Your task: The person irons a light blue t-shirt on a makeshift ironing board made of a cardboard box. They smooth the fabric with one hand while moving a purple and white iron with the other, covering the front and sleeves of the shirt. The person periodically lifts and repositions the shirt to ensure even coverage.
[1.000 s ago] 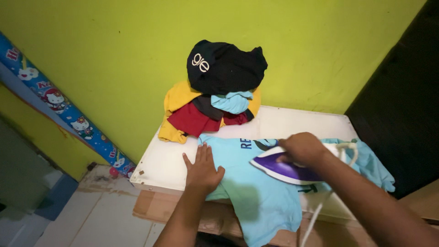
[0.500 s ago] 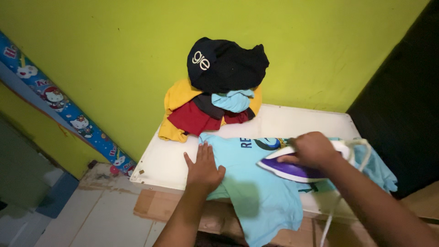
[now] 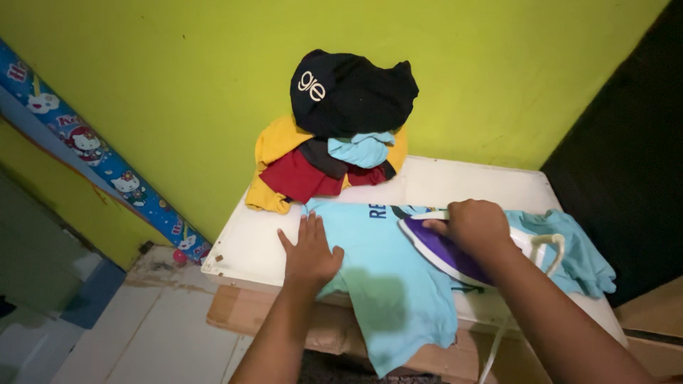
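A light blue T-shirt (image 3: 388, 284) is spread on the white desk (image 3: 242, 245), pinned flat by the left hand (image 3: 309, 252) with fingers open, while a purple iron (image 3: 445, 250), gripped by the right hand (image 3: 475, 226), is pressed on its chest, the heap of clothes (image 3: 334, 142) behind lying unironed.

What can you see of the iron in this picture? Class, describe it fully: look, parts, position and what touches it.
The iron has a purple body with a white trim and a pointed nose aimed left. It lies flat, soleplate down, on a light blue T-shirt spread over a white board. The right hand closes over its handle, hiding most of the top. A white cord loops from its rear end and hangs down off the board's near edge.
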